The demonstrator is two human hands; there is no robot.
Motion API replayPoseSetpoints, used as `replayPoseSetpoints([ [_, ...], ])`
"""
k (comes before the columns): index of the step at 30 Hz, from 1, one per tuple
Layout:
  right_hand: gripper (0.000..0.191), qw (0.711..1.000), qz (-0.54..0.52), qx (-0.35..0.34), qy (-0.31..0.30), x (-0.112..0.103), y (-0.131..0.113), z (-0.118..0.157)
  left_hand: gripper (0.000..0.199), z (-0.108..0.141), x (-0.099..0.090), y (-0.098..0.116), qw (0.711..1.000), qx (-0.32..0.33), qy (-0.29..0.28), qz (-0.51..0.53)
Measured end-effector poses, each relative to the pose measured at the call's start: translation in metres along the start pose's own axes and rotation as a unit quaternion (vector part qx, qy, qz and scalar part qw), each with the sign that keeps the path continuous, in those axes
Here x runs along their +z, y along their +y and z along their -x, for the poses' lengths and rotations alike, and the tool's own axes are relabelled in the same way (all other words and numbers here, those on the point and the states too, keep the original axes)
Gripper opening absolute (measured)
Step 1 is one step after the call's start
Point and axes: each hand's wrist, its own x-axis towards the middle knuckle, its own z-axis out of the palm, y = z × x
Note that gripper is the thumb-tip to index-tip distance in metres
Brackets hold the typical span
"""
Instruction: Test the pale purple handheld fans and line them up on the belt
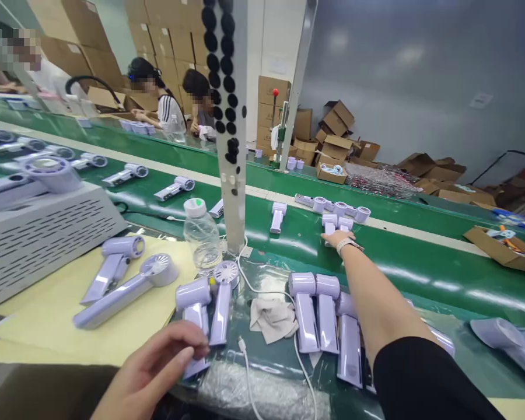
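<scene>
My left hand (157,364) is loosely curled, thumb apart from the fingers, over the handle of a lilac handheld fan (193,294); I see no grip on it. Beside that fan lies another handheld fan (222,306), its round grille facing up. My right hand (339,238) reaches far forward over the green belt, its fingers around the handles of two lilac handheld fans (330,220), which it partly covers. Below my right forearm, several handheld fans (306,312) lie in a row, some hidden by the arm.
A white cloth (273,319) and a white cable (242,345) lie between my hands. A clear bottle (201,236) stands by a metal post (234,192). More fans sit on the green belt (398,262) and a grey vented box (48,233). Co-workers sit across the belt.
</scene>
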Motion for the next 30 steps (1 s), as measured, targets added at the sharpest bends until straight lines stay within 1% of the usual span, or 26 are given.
replayPoseSetpoints([
  [2,0.036,1.000,0.005,-0.017,-0.022,-0.008,-0.008,0.016,0.027,-0.001,0.010,0.006,0.998,-0.016,-0.021,0.058],
  [3,0.033,0.999,0.003,-0.036,-0.034,-0.013,-0.011,0.027,0.029,-0.002,0.017,0.009,0.995,-0.020,-0.041,0.088],
  [5,0.028,0.994,-0.007,-0.090,-0.055,-0.019,-0.015,0.058,0.032,-0.008,0.035,0.012,0.982,-0.032,-0.099,0.159],
  [6,0.029,0.990,-0.015,-0.123,-0.062,-0.020,-0.017,0.078,0.033,-0.012,0.046,0.013,0.968,-0.040,-0.139,0.204],
  [7,0.031,0.985,-0.025,-0.157,-0.066,-0.019,-0.021,0.100,0.036,-0.017,0.058,0.014,0.948,-0.049,-0.164,0.268],
  [8,0.033,0.978,-0.037,-0.194,-0.064,-0.016,-0.025,0.124,0.045,-0.021,0.070,0.015,0.927,-0.045,-0.170,0.331],
  [9,0.034,0.970,-0.050,-0.230,-0.058,-0.012,-0.030,0.149,0.058,-0.026,0.082,0.017,0.905,-0.032,-0.171,0.388],
  [10,0.037,0.960,-0.065,-0.270,-0.045,-0.007,-0.034,0.175,0.070,-0.030,0.092,0.019,0.888,-0.010,-0.143,0.437],
  [11,0.042,0.943,-0.084,-0.320,-0.027,-0.001,-0.038,0.199,0.076,-0.034,0.100,0.021,0.875,0.004,-0.108,0.471],
  [13,0.052,0.915,-0.121,-0.385,-0.007,0.009,-0.041,0.239,0.079,-0.037,0.109,0.024,0.867,0.006,-0.052,0.496],
  [15,0.057,0.895,-0.169,-0.411,-0.033,0.020,-0.041,0.264,0.076,-0.035,0.108,0.024,0.872,-0.005,-0.018,0.489],
  [16,0.054,0.889,-0.200,-0.408,-0.055,0.025,-0.041,0.270,0.073,-0.032,0.105,0.023,0.876,-0.010,-0.008,0.483],
  [17,0.048,0.888,-0.228,-0.391,-0.078,0.032,-0.041,0.274,0.070,-0.030,0.100,0.020,0.878,-0.016,0.000,0.478],
  [19,0.037,0.905,-0.256,-0.323,-0.104,0.050,-0.044,0.275,0.068,-0.024,0.091,0.014,0.879,-0.042,-0.005,0.475],
  [21,0.029,0.930,-0.241,-0.255,-0.110,0.073,-0.053,0.275,0.072,-0.021,0.082,0.008,0.874,-0.081,-0.039,0.478],
  [22,0.021,0.938,-0.224,-0.240,-0.114,0.084,-0.058,0.276,0.075,-0.020,0.079,0.006,0.870,-0.098,-0.056,0.480],
  [24,0.006,0.939,-0.202,-0.247,-0.126,0.101,-0.066,0.283,0.080,-0.022,0.073,0.004,0.866,-0.113,-0.070,0.483],
  [26,0.012,0.934,-0.199,-0.260,-0.142,0.105,-0.067,0.292,0.083,-0.026,0.068,0.004,0.865,-0.106,-0.051,0.487],
  [28,0.010,0.922,-0.213,-0.271,-0.175,0.098,-0.060,0.301,0.084,-0.032,0.065,0.007,0.867,-0.084,-0.021,0.491],
  [29,0.005,0.907,-0.247,-0.269,-0.213,0.092,-0.054,0.304,0.083,-0.034,0.064,0.009,0.868,-0.066,-0.006,0.492],
  [30,0.001,0.882,-0.297,-0.258,-0.259,0.085,-0.048,0.307,0.081,-0.036,0.063,0.011,0.869,-0.047,0.003,0.493],
])
